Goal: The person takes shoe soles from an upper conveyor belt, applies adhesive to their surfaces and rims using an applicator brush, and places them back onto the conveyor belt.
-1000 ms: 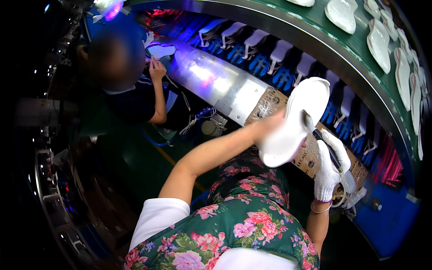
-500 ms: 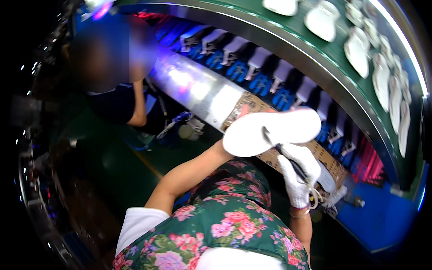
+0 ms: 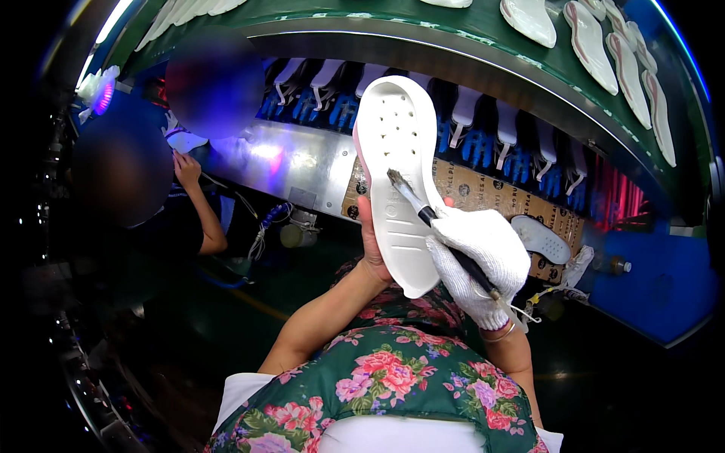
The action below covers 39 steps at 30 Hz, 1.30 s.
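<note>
My bare left hand grips a white shoe sole from below and at its edges, fingers showing on both sides. The sole stands almost upright in view, its hollow inner face toward me, with small pits at the wide end and ridges at the narrow end. In a white knit glove, my right hand is closed round the black handle of a brush. Its bristle tip rests at or just over the middle of the sole. A thin pale tube hangs at the handle's rear end.
Above curves a green conveyor carrying white soles. Below it hangs a row of pale pieces with blue clamps. Another sole lies on brown cardboard. A co-worker handles a white piece at left. A blue panel stands right.
The sole has swung from lying crosswise to nearly upright, its pitted inner face now showing instead of a plain white face. The brush tip has come onto the sole's middle. My view has shifted.
</note>
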Tool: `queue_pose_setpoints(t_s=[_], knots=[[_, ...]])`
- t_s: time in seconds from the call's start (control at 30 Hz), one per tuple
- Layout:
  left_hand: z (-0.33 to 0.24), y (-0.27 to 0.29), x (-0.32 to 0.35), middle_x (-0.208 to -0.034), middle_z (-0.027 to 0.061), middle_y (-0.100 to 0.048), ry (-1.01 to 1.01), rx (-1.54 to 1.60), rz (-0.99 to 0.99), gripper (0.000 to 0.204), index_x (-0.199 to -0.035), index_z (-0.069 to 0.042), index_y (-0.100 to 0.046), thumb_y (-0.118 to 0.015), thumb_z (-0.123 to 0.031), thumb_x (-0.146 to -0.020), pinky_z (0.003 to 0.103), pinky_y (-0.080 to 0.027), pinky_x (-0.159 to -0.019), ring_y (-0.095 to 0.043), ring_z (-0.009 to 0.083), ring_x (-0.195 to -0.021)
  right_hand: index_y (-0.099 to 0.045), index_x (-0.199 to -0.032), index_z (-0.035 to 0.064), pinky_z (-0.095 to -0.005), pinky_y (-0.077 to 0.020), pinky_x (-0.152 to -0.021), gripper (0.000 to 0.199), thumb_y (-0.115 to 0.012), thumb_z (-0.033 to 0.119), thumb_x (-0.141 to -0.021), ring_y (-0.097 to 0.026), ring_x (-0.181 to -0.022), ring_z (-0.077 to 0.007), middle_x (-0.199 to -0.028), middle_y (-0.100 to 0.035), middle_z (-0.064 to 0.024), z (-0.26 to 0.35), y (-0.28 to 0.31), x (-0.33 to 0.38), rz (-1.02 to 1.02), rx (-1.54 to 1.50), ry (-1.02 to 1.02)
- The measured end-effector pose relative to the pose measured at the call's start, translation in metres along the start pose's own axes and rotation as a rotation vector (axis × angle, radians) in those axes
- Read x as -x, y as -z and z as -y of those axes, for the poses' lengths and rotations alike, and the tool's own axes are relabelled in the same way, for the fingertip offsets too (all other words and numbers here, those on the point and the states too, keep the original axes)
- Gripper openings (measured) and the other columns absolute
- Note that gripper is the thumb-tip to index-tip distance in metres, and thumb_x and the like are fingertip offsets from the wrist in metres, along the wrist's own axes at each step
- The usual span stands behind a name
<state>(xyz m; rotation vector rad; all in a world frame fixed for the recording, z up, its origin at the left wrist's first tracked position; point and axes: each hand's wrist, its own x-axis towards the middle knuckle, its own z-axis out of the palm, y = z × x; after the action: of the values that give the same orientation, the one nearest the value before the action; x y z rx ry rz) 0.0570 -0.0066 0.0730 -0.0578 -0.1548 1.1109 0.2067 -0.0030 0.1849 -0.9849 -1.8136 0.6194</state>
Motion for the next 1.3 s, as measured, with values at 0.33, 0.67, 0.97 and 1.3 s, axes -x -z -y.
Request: queue_pose_setpoints(t_s=[0.33,0.67,0.97,1.3], knots=[[0.017,0.005,0.012,-0.150,0.0118,-0.045,0.030,-0.278,-0.322,0.103,-0.152,-0.017,-0.036,-0.061,-0.081,-0.075,0.055,-0.035,-0.115,-0.045,0.0330,-0.136,-0.074,-0.108,0.0061,-0.0373,-0.0548,-0.080,0.038,-0.078,0.002,-0.071,-0.071,-0.091,-0.0293,-0.100,-0.074,-0.0126,0.004,-0.001,-0.018,-0.116,0.148,0.178],[0.016,0.022,0.003,-0.148,0.0144,-0.046,0.066,-0.235,-0.247,0.101,-0.152,-0.016,-0.035,-0.059,-0.080,-0.077,0.053,-0.035,-0.115,-0.046,0.0325,-0.136,-0.071,-0.100,-0.0013,-0.0341,-0.0547,-0.081,0.024,-0.077,-0.002,-0.076,-0.071,-0.091,-0.0246,-0.101,-0.074,-0.0147,0.009,-0.016,-0.002,-0.316,-0.173,-0.200],[0.010,0.013,-0.004,-0.151,0.0228,-0.039,0.074,-0.501,-0.241,0.111,-0.155,-0.011,-0.025,-0.053,-0.085,-0.076,0.050,-0.033,-0.117,-0.042,0.0352,-0.138,-0.074,-0.101,0.0030,-0.0362,-0.0547,-0.084,0.027,-0.078,0.001,-0.075,-0.072,-0.091,-0.0267,-0.097,-0.074,-0.0124,0.004,-0.027,0.009,-0.285,-0.229,-0.153],[-0.010,0.024,-0.005,-0.146,0.0223,-0.045,0.003,-0.203,-0.086,0.102,-0.153,-0.012,-0.030,-0.043,-0.084,-0.082,0.052,-0.040,-0.112,-0.048,0.0364,-0.133,-0.072,-0.096,0.0011,-0.0331,-0.0538,-0.075,0.023,-0.077,-0.003,-0.074,-0.069,-0.081,-0.0257,-0.094,-0.073,-0.0144,-0.003,-0.034,0.005,-0.217,-0.243,-0.109]])
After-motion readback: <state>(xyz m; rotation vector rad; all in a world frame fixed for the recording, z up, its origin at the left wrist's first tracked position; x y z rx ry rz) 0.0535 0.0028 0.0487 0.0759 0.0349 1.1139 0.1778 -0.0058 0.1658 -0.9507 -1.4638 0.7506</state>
